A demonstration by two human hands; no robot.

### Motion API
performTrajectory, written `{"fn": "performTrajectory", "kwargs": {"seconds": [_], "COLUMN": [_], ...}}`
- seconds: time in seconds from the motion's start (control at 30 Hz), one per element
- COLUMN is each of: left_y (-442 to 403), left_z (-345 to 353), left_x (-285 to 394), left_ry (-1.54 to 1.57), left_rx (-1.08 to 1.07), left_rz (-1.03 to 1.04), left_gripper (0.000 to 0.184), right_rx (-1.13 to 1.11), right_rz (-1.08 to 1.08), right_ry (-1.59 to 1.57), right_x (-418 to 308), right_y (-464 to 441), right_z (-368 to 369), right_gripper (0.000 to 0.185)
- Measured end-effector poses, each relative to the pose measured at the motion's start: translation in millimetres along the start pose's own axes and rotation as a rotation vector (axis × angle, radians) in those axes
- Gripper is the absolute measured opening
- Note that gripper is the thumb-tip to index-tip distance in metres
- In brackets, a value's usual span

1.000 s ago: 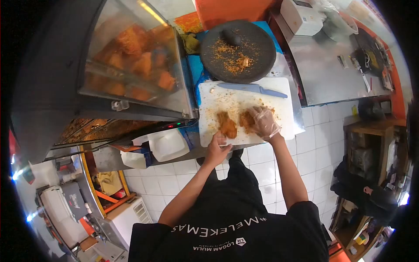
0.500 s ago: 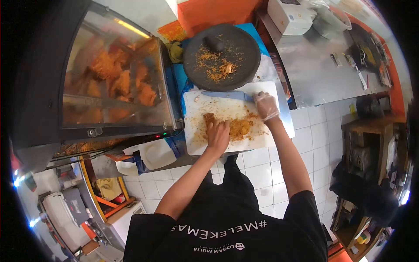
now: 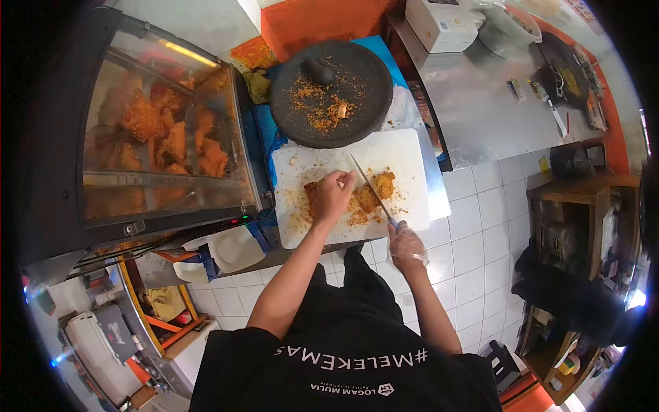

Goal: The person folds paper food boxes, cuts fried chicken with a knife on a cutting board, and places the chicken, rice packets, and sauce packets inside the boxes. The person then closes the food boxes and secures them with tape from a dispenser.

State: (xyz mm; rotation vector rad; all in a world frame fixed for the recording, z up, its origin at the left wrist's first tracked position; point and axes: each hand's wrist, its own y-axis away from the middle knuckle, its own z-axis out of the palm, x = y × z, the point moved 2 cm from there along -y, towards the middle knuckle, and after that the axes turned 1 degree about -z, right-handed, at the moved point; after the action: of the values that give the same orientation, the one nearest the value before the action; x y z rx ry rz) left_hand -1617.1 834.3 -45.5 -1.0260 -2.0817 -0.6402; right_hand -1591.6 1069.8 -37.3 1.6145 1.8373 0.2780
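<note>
My right hand point(image 3: 406, 247), in a clear plastic glove, is closed around the handle of a knife point(image 3: 371, 185). The blade points away from me and to the left, across the crumbed fried chicken point(image 3: 369, 199) on a white cutting board point(image 3: 405, 154). Just left of the blade is my bare left hand point(image 3: 333, 196), its fingers curled together; whether anything is between them is hidden. A darker chicken piece point(image 3: 311, 195) shows beside and partly behind that hand. Crumbs lie scattered around the pieces.
Behind the board sits a round stone mortar point(image 3: 288, 120) with crumbs and a pestle point(image 3: 317, 70) in it. A glass display case point(image 3: 171, 137) of fried chicken stands at the left. White trays point(image 3: 237, 248) are below it. A metal counter point(image 3: 473, 89) runs along the right.
My right hand has taken up the knife from the board's far edge and come nearer me, bringing the blade over the chicken. My left hand's fingers have curled in.
</note>
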Motion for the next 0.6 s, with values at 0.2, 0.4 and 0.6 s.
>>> {"fn": "performTrajectory", "kwargs": {"seconds": [0.2, 0.4, 0.6], "left_y": [-29.0, -42.5, -39.8], "left_z": [28.7, 50.2, 32.1], "left_x": [-3.1, -29.2, -5.0], "left_ry": [0.150, 0.085, 0.161], "left_rx": [-0.120, -0.061, -0.063], "left_rz": [-0.093, -0.070, -0.112], "left_gripper": [0.033, 0.027, 0.026], "right_rx": [0.020, -0.013, -0.113], "right_rz": [0.032, -0.073, -0.031], "right_ry": [0.047, 0.057, 0.045], "right_x": [-9.8, -3.6, -30.1], "right_y": [-3.0, -34.3, 1.7], "right_z": [-7.5, 4.0, -44.3], "right_gripper": [0.044, 0.045, 0.052]}}
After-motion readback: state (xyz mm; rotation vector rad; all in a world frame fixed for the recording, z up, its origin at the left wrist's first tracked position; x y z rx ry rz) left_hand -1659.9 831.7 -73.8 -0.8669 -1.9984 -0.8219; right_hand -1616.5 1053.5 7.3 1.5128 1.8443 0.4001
